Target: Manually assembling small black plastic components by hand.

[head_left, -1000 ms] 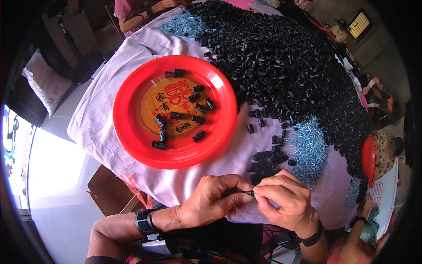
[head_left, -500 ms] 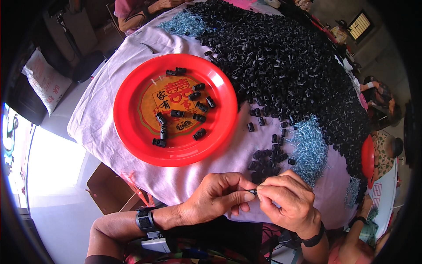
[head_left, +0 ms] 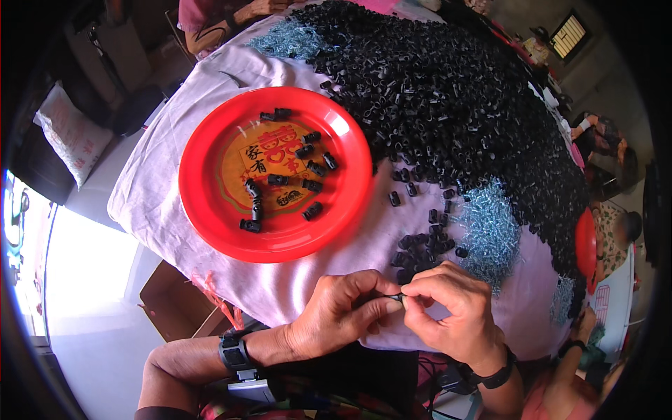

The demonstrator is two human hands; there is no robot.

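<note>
My left hand [head_left: 344,306] pinches a small black plastic cord-lock piece [head_left: 396,297] between thumb and forefinger, just above the table's near edge. From the other side my right hand [head_left: 455,308] meets it, thumb and forefinger closed at the piece's end. Whatever lies between those right fingertips is hidden. Just beyond my hands sits a loose cluster of black plastic parts [head_left: 420,250]. A pile of small bluish metal springs [head_left: 490,231] lies to its right. The red round plate [head_left: 280,250] at the left carries several black cord locks [head_left: 278,180].
A large heap of black plastic parts [head_left: 434,91] covers the far and right side of the cloth-covered table [head_left: 150,164]. More springs [head_left: 287,38] lie at the far left. An open cardboard box [head_left: 171,297] stands below the left edge. Other people sit around the table.
My right hand's fingers have shifted slightly up and left against the piece, with the forefinger now extended along it. My left hand stays nearly in place. The view has moved slightly.
</note>
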